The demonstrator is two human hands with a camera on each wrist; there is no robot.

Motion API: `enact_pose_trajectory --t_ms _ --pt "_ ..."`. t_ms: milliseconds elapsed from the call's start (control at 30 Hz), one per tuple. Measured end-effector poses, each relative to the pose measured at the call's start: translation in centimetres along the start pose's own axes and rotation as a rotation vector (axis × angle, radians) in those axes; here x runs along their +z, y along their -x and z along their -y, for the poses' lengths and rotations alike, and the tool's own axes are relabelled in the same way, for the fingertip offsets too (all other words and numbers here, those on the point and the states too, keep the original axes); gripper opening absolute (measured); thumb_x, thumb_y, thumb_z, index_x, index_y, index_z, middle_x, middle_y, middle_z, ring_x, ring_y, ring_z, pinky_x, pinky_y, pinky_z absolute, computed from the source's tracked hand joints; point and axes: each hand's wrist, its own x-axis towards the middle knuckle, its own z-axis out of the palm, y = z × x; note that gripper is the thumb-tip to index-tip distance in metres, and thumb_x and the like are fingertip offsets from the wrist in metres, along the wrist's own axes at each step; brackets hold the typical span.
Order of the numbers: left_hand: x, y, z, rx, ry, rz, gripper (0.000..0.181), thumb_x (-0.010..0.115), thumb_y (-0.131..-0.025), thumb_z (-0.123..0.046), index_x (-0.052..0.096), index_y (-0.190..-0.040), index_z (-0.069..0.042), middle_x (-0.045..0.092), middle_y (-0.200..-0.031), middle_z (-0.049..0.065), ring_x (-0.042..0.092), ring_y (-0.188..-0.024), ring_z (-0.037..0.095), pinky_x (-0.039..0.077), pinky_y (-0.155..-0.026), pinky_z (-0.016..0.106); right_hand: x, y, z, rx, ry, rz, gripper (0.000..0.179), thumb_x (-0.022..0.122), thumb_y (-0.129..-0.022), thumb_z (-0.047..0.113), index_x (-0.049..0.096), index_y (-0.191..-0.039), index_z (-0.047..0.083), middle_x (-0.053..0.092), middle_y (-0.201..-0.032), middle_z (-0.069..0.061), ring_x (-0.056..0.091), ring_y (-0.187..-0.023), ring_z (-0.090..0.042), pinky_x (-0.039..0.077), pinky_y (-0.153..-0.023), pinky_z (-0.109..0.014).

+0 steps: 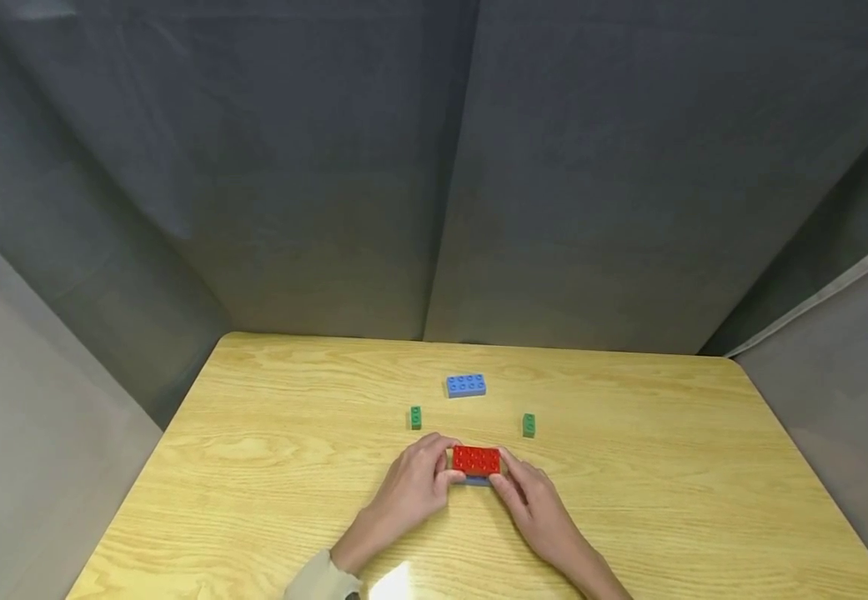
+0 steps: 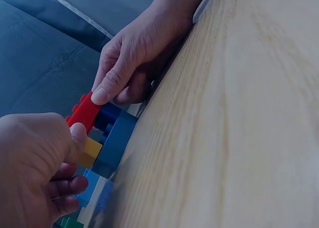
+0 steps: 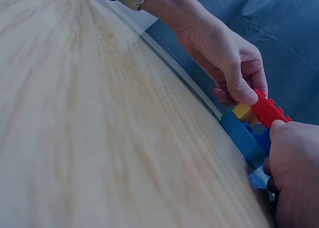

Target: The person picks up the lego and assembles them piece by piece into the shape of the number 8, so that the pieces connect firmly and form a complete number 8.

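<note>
A red brick (image 1: 476, 460) with studs on top is pinched at both ends, by my left hand (image 1: 418, 477) and my right hand (image 1: 540, 507). Beneath it, a yellow brick (image 2: 91, 153) and a dark blue brick (image 2: 104, 117) stand side by side on a longer blue brick (image 2: 115, 144), which lies on the table. Whether the red brick touches the two below, I cannot tell. In both wrist views the thumbs press its near side. The fingers behind it are partly hidden.
On the wooden table (image 1: 291, 433), another blue brick (image 1: 466, 386) lies farther back. Two small green bricks lie beyond the hands, one to the left (image 1: 415, 417) and one to the right (image 1: 529, 425). Grey curtains (image 1: 328, 208) stand behind the table's far edge.
</note>
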Motion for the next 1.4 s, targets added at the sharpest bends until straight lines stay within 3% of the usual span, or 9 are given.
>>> enact_pose_trajectory --t_ms 100,300,500,700,900,1133,1300,1400 --pt "-0.1 -0.1 -0.1 -0.01 0.002 0.029 0.039 0.079 -0.094 -0.026 0.069 -0.127 -0.008 0.052 -0.082 -0.011 0.046 -0.066 0.001 0.044 -0.058 0.018 -0.1 -0.1 -0.1 0.004 -0.03 0.008 0.047 0.064 -0.105 0.018 0.057 -0.144 -0.006 0.047 -0.075 0.018 0.041 -0.067 -0.001 0.041 -0.066 -0.025" --pt "-0.7 -0.3 0.4 -0.005 0.019 0.105 0.045 0.074 -0.097 -0.032 0.064 -0.136 -0.012 0.053 -0.083 -0.011 0.046 -0.068 0.001 0.044 -0.06 0.019 -0.1 -0.1 -0.2 0.005 -0.069 0.01 0.047 0.065 -0.105 0.018 0.057 -0.144 -0.006 0.047 -0.073 0.017 0.038 -0.063 0.0 0.04 -0.059 -0.023" --pt "-2.1 -0.4 1.9 -0.044 0.047 0.166 0.067 0.082 -0.091 -0.029 0.054 -0.149 -0.012 0.058 -0.086 -0.006 0.047 -0.071 0.004 0.044 -0.065 0.023 0.0 -0.1 -0.2 -0.005 -0.088 0.012 0.046 0.064 -0.105 0.018 0.057 -0.144 -0.006 0.046 -0.072 0.017 0.037 -0.061 0.001 0.039 -0.057 -0.023" --pt "-3.0 -0.6 3.3 -0.077 -0.021 0.062 0.069 0.081 -0.093 -0.026 0.049 -0.154 -0.017 0.057 -0.091 -0.002 0.046 -0.074 0.008 0.041 -0.062 0.024 0.1 -0.2 -0.1 0.0 -0.109 0.014 0.047 0.064 -0.105 0.018 0.055 -0.145 -0.008 0.047 -0.072 0.016 0.038 -0.062 0.0 0.04 -0.057 -0.023" --pt "-2.9 -0.6 4.6 -0.11 -0.06 -0.059 0.063 0.075 -0.098 -0.021 0.049 -0.156 -0.019 0.051 -0.094 0.002 0.041 -0.072 0.01 0.038 -0.056 0.022 0.1 -0.4 0.1 -0.003 -0.114 0.015 0.048 0.064 -0.105 0.018 0.055 -0.144 -0.008 0.048 -0.072 0.016 0.038 -0.062 0.0 0.04 -0.058 -0.023" --pt "-2.6 -0.6 5.5 -0.178 -0.085 -0.099 0.048 0.071 -0.101 -0.017 0.061 -0.148 -0.02 0.047 -0.093 0.0 0.04 -0.067 0.008 0.037 -0.051 0.021 0.3 -0.4 0.1 0.002 -0.102 0.018 0.048 0.064 -0.105 0.019 0.056 -0.145 -0.007 0.048 -0.072 0.017 0.038 -0.062 0.0 0.04 -0.058 -0.023" --pt "-2.7 -0.5 5.6 -0.166 -0.078 -0.132 0.038 0.071 -0.1 -0.015 0.069 -0.138 -0.018 0.048 -0.091 0.001 0.041 -0.065 0.008 0.038 -0.048 0.019 0.3 -0.4 0.2 0.029 -0.097 0.035 0.048 0.062 -0.106 0.021 0.055 -0.146 -0.004 0.048 -0.073 0.016 0.04 -0.063 -0.001 0.041 -0.059 -0.023" --pt "-2.9 -0.6 5.5 -0.155 -0.076 -0.15 0.042 0.074 -0.099 -0.015 0.067 -0.14 -0.018 0.048 -0.092 0.001 0.041 -0.065 0.007 0.038 -0.049 0.019 0.3 -0.4 0.3 0.039 -0.097 0.039 0.048 0.062 -0.107 0.022 0.055 -0.147 -0.004 0.049 -0.074 0.016 0.04 -0.063 -0.001 0.041 -0.059 -0.024"
